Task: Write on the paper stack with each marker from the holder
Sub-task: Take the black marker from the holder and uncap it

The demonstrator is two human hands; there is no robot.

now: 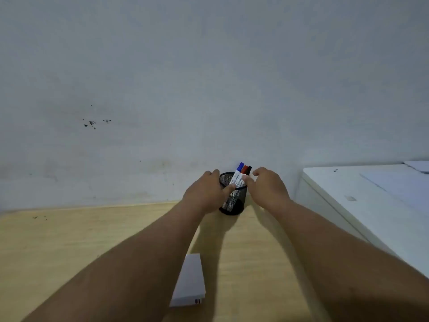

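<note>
Left grip (204,191): hand curled around black mesh holder (233,201), touching.
Right grip (267,187): fingers loosely parted, thumb touching the markers (240,174); hold unclear.
Paper stack (189,281): on worktop (69,240), between forearms, well nearer the viewer.
Surroundings: wall (209,77) just behind; white cabinet (371,205) right.

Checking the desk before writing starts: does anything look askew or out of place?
Only small things: the paper stack lies crooked on the wooden desk, and dark marks spot the wall. The mesh holder stands upright.

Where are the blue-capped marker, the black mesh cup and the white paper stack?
Blue-capped marker (240,165), head view, on its blue cap.
Black wire-mesh holder (233,206), head view, on its front wall.
White paper stack (190,278), head view, on its top sheet.
</note>
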